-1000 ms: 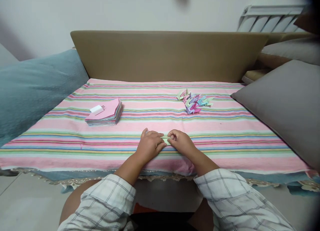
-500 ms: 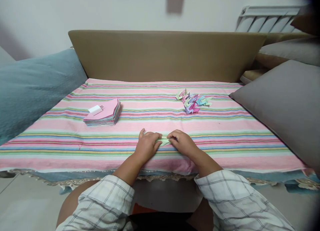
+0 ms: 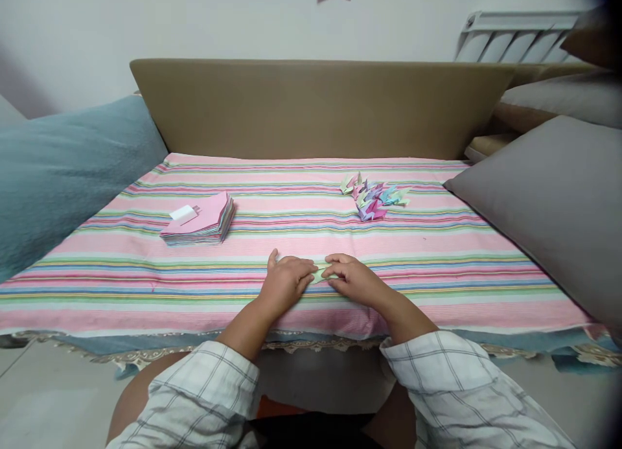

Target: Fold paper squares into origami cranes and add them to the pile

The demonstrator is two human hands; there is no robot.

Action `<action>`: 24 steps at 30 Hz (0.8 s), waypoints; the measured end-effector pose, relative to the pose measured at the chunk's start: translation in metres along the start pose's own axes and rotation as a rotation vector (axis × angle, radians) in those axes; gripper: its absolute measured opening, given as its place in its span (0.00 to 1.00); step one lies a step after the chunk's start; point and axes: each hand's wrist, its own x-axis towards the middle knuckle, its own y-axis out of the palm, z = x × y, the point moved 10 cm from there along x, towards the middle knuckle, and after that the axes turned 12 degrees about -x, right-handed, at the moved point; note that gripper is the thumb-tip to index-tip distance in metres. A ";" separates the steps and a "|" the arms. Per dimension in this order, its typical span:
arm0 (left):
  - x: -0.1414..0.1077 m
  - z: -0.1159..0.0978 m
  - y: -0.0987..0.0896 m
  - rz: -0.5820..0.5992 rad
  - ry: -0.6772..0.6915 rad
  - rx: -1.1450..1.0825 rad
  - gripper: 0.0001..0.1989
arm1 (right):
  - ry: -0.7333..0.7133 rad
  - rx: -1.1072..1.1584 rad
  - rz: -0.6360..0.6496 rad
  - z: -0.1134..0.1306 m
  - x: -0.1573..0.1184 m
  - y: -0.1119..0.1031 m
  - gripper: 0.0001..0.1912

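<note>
A small piece of folded pale green paper (image 3: 319, 273) lies low over the striped cloth, between my two hands. My left hand (image 3: 287, 282) pinches its left end between thumb and fingers, with the little finger sticking up. At the other end, my right hand (image 3: 353, 280) has its fingertips and thumb on the paper, the index finger stretched a little above the others. Fingers cover part of the paper, so its full shape is hidden. Beyond my right hand sits a cluster of several colourful folded paper cranes (image 3: 373, 199).
A stack of coloured paper sheets (image 3: 201, 222) lies to the left, with a white charger plug (image 3: 183, 214) on top. Striped cloth (image 3: 272, 235) covers the seat. A blue cushion (image 3: 72, 170) stands left, a grey pillow (image 3: 544, 203) right, and a brown backrest (image 3: 321, 109) behind.
My right hand's fingers have loosened and spread slightly on the green paper, their tips shifting a little left. My left hand stays at its end. The view has shifted slightly.
</note>
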 end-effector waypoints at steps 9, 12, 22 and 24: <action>-0.001 -0.002 -0.001 -0.016 0.028 0.006 0.06 | 0.026 -0.079 0.056 -0.007 0.000 0.001 0.09; -0.001 -0.003 -0.002 -0.048 0.028 0.020 0.06 | 0.034 -0.064 0.063 -0.005 0.000 -0.001 0.08; 0.000 0.000 -0.009 -0.108 -0.050 0.081 0.05 | 0.107 -0.156 -0.048 -0.005 0.004 -0.001 0.10; 0.000 0.002 -0.014 -0.104 -0.079 0.095 0.06 | 0.107 -0.163 -0.057 -0.003 0.004 -0.002 0.10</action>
